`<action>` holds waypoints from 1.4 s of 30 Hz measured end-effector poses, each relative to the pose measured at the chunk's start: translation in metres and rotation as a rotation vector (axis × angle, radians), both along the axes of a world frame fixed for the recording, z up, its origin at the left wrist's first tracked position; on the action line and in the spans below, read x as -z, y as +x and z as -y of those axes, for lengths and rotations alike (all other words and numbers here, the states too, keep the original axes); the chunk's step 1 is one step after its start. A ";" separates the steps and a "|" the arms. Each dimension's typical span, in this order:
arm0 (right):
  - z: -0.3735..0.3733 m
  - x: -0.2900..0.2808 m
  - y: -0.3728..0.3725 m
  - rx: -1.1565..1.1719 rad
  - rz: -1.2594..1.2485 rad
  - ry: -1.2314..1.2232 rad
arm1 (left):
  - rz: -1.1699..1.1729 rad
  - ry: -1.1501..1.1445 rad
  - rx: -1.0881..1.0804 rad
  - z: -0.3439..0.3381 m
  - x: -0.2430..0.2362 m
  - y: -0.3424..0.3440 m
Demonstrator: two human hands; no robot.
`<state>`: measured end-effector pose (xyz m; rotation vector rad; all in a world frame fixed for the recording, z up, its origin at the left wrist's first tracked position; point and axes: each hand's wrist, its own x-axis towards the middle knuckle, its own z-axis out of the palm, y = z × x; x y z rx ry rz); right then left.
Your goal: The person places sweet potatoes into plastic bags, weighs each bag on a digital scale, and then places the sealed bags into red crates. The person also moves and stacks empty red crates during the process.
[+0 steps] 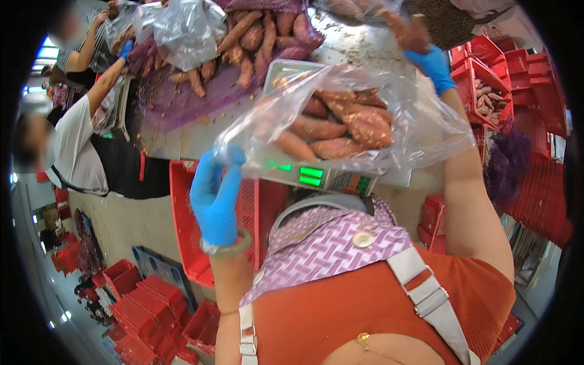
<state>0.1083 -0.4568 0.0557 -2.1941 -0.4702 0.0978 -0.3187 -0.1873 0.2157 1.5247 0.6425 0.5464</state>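
Observation:
My left hand, in a blue glove, pinches the near left edge of a clear plastic bag. Several reddish sweet potatoes lie inside the bag, which rests on a weighing scale with lit green digits along its near side. Beyond the bag at the far right, my right hand, also blue-gloved, has its fingers around a sweet potato that is blurred by motion. The grip is partly hidden behind it.
More sweet potatoes lie on purple mesh at the far left, with a clear bag over them. A person works at the left. Red crates stand below the table, at the right and lower left.

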 end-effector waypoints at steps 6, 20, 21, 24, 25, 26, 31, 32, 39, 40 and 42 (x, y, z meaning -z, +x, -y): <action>-0.078 0.018 0.009 -0.062 -0.018 -0.545 | -0.076 0.058 -0.057 0.005 0.005 -0.005; -0.068 -0.174 -0.075 -0.443 -0.203 0.476 | 0.070 -0.080 -0.018 0.005 0.014 0.017; -0.054 -0.172 -0.076 -0.613 -0.083 0.464 | 0.124 -0.070 0.011 0.004 0.011 0.022; -0.059 -0.212 -0.147 -0.983 -0.039 -0.060 | 0.306 0.026 0.143 -0.007 0.013 0.032; -0.064 -0.209 -0.162 -0.995 0.040 -0.261 | 0.347 -0.059 0.184 -0.007 0.009 0.036; -0.067 -0.208 -0.176 -1.011 0.124 -0.456 | 0.376 -0.051 0.236 -0.010 0.011 0.039; -0.098 -0.141 -0.220 -0.711 0.175 -0.530 | 0.398 -0.110 0.340 -0.009 0.016 0.046; -0.103 -0.120 -0.223 -0.673 0.198 -0.469 | 0.397 -0.114 0.358 -0.010 0.016 0.047; -0.063 -0.155 -0.244 -0.450 0.329 -0.330 | 0.315 -0.296 0.397 -0.031 0.026 0.043; -0.052 -0.165 -0.246 -0.408 0.346 -0.285 | 0.319 -0.277 0.381 -0.029 0.026 0.045; -0.039 -0.186 -0.255 -0.284 0.345 -0.231 | 0.342 -0.189 0.377 -0.031 0.029 0.050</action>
